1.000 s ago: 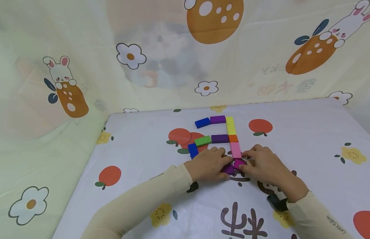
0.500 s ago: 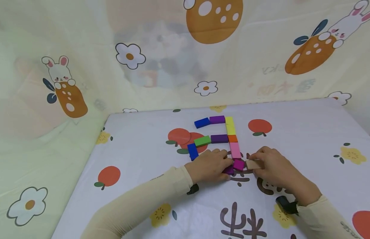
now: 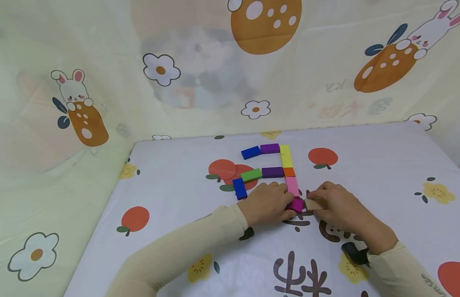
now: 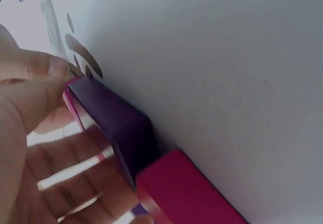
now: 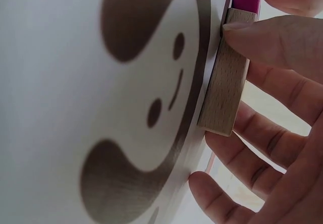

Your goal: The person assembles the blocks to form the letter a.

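Observation:
A flat row of coloured wooden blocks lies on the cloth. With thumb and fingers, my left hand (image 3: 266, 203) pinches a short magenta block (image 3: 297, 205) below the pink block (image 3: 292, 187). Beside it, a dark purple block (image 4: 113, 108) and a crimson block (image 4: 184, 193) show in the left wrist view; the left hand mostly hides both from the head camera. My right hand (image 3: 343, 210) grips a plain wood block (image 3: 314, 204) between thumb and fingers. In the right wrist view this plain block lies low over the cloth, its far end close to the magenta one.
Farther back, the pattern continues through an orange block (image 3: 288, 172), a yellow block (image 3: 285, 156), a violet block (image 3: 269, 148) and a blue block (image 3: 250, 152). A purple block (image 3: 272, 172), a green block (image 3: 251, 175) and another blue block (image 3: 239, 189) form a middle branch. Printed curtains enclose the table.
The right hand leaves the magenta block and draws back rightward, bringing the plain wood block into sight. Afterwards the left hand slides right, over the purple block and onto the magenta one.

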Demonstrator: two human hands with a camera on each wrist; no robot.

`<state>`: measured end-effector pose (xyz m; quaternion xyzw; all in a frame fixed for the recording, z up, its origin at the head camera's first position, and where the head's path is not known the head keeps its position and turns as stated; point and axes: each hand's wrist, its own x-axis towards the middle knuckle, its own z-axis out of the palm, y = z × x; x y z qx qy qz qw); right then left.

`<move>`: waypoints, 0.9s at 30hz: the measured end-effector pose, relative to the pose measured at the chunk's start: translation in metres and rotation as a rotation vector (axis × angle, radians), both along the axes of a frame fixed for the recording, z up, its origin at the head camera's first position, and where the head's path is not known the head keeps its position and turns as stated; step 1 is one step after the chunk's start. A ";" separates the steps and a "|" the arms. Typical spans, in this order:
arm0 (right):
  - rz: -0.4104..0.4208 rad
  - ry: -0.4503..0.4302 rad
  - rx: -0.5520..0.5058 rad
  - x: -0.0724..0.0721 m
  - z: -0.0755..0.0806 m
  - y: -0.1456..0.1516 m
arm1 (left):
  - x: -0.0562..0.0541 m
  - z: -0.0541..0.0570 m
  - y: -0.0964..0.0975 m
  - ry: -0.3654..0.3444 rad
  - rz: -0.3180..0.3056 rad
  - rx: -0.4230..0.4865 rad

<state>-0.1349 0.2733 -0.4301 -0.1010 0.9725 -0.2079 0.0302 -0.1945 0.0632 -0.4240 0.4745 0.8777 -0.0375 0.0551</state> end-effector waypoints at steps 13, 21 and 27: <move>0.036 0.032 0.004 0.000 -0.002 0.004 | 0.004 -0.004 0.016 0.030 0.097 -0.010; 0.039 0.019 0.004 -0.001 -0.002 0.006 | 0.003 -0.005 0.019 0.027 0.113 -0.006; 0.035 -0.037 -0.044 -0.008 0.002 0.008 | -0.024 0.018 0.008 -0.068 0.174 0.049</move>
